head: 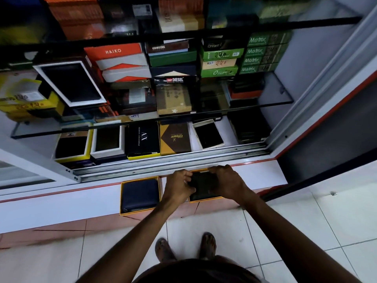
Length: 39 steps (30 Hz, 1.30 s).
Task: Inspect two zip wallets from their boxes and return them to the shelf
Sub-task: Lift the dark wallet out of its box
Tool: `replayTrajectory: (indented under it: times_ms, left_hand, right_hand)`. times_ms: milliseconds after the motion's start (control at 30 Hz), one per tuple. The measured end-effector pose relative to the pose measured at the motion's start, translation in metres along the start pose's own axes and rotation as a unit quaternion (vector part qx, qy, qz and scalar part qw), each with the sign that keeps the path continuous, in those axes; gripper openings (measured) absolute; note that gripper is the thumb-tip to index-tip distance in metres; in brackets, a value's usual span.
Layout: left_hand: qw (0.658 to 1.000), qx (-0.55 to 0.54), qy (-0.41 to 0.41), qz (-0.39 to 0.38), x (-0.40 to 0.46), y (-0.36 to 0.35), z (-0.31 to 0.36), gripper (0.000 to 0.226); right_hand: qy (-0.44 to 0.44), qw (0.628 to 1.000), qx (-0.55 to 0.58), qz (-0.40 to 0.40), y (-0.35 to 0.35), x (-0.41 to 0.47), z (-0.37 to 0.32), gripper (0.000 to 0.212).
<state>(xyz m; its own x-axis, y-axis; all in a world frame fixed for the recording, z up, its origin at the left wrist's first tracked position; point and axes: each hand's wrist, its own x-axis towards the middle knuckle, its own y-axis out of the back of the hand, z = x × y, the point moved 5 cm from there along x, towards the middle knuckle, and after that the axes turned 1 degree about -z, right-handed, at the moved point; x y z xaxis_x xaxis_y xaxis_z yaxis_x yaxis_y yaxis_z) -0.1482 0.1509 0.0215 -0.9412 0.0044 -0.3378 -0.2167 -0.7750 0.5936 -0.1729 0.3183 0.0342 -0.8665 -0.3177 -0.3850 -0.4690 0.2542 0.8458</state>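
With both hands, left (179,185) and right (226,180), clamped on the dark wallet (201,182) over its yellow box (204,199) on the ledge, I judge I'm inspecting it; next I seat it squarely inside.

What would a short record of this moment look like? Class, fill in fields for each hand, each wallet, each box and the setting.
left hand: gripping the left edge of the dark wallet
right hand: gripping the dark wallet from the right and top
dark wallet: held in both hands above the right yellow box
right yellow box: open on the ledge, mostly hidden by the hands
navy wallet: lying in the left yellow box, untouched
left yellow box: open on the ledge
ledge: white, in front of the open cabinet
shelves: glass, stacked with wallet boxes
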Motion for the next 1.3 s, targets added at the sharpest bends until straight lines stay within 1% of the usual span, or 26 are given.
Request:
replayTrajectory:
  times_ms: [67,133,267,400,567,667,800,933,967,1067,1133,1233,1300]
  left_hand:
    - [1.0,0.014,-0.006,-0.006,-0.002,-0.006,0.0,0.062]
    - [1.0,0.021,-0.011,0.0,-0.004,-0.009,0.0,0.066]
    - [0.999,0.025,-0.011,0.025,-0.008,-0.009,-0.001,0.064]
    - [0.999,0.03,0.013,0.035,-0.008,-0.009,-0.005,0.065]
    - [0.998,0.006,0.032,0.05,-0.008,-0.008,-0.01,0.067]
    - [0.998,-0.006,0.043,0.05,-0.009,-0.009,-0.012,0.068]
    - [0.997,-0.019,0.05,0.053,-0.009,-0.01,-0.012,0.066]
    - [0.996,-0.038,0.055,0.061,-0.006,-0.011,-0.016,0.06]
    - [0.996,-0.038,0.059,0.061,-0.006,-0.011,-0.016,0.059]
    - [0.996,-0.031,0.055,0.064,-0.005,-0.011,-0.014,0.055]
    - [0.996,-0.028,0.056,0.068,-0.004,-0.011,-0.014,0.051]
    - [0.996,-0.027,0.05,0.071,-0.004,-0.011,-0.013,0.047]
    - [0.996,-0.025,0.043,0.075,-0.005,-0.01,-0.009,0.047]
  right_hand:
    - [0.009,0.999,-0.043,-0.016,-0.002,0.0,0.002,0.076]
    - [0.02,0.998,-0.061,-0.028,-0.003,0.0,0.004,0.079]
    - [0.048,0.994,-0.092,-0.027,-0.003,0.005,0.008,0.082]
    - [0.073,0.988,-0.129,-0.035,-0.006,0.008,0.007,0.078]
    - [0.069,0.982,-0.167,-0.058,-0.004,0.011,0.006,0.08]
    - [0.068,0.978,-0.187,-0.064,-0.002,0.013,0.005,0.074]
    - [0.068,0.976,-0.195,-0.068,-0.004,0.015,0.005,0.079]
    - [0.075,0.975,-0.206,-0.048,-0.006,0.019,0.006,0.069]
    - [0.075,0.974,-0.209,-0.047,-0.006,0.02,0.006,0.071]
    - [0.078,0.972,-0.214,-0.058,-0.007,0.021,0.007,0.088]
    - [0.08,0.974,-0.207,-0.054,-0.006,0.021,0.007,0.091]
    - [0.076,0.981,-0.175,-0.043,-0.003,0.02,0.007,0.089]
    - [0.082,0.985,-0.153,-0.015,0.0,0.02,0.004,0.082]
